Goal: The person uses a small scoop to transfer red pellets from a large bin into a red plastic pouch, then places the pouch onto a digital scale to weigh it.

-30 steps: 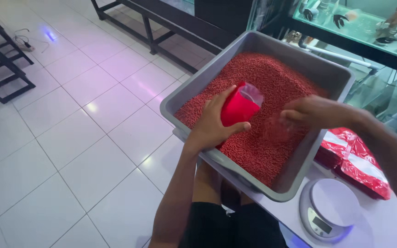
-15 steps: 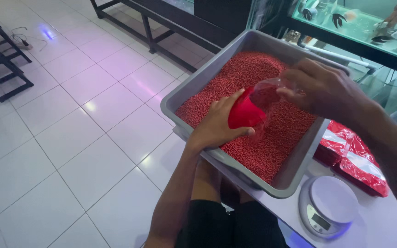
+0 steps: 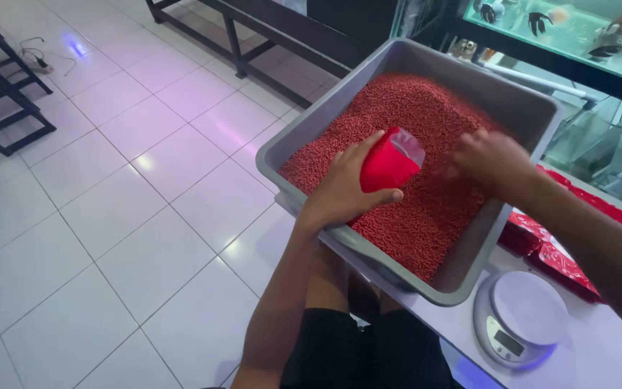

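Left hand (image 3: 343,189) gripping red pellet-filled bag (image 3: 389,163); right hand (image 3: 489,157) spreading over grey tub (image 3: 304,137); tipping bag risks spilling pellets.

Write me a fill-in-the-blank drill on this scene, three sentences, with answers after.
1. The left hand holds a clear bag packed with red pellets over a tub whose colour is ____.
2. The right hand rests on the ____ in the tub, beside the bag.
3. The white round thing on the table near the tub's corner is a kitchen ____.

Missing words: grey; pellets; scale
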